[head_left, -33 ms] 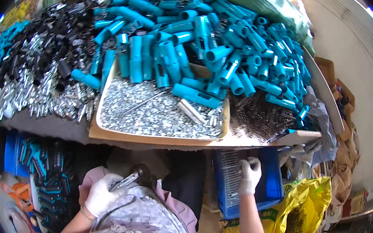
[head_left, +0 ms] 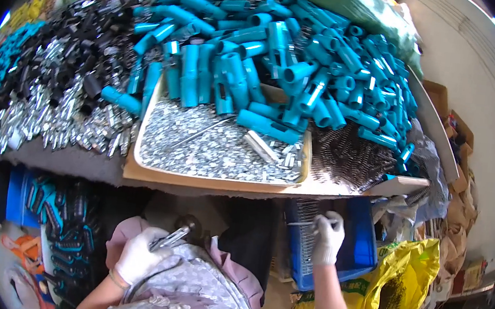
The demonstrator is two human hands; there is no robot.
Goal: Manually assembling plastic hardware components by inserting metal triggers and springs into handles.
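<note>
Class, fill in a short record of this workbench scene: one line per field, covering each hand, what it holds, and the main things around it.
Left hand: white-gloved left hand, holding a slim metal tool over the lap
Right hand: white-gloved right hand, pinching a thin metal rod above the blue crate
Bench front: shallow tray of small silvery parts
Bench back: heap of teal tubes
Bench left: black pieces
Floor right: yellow bag

Tray on table; crate below, at right
</note>
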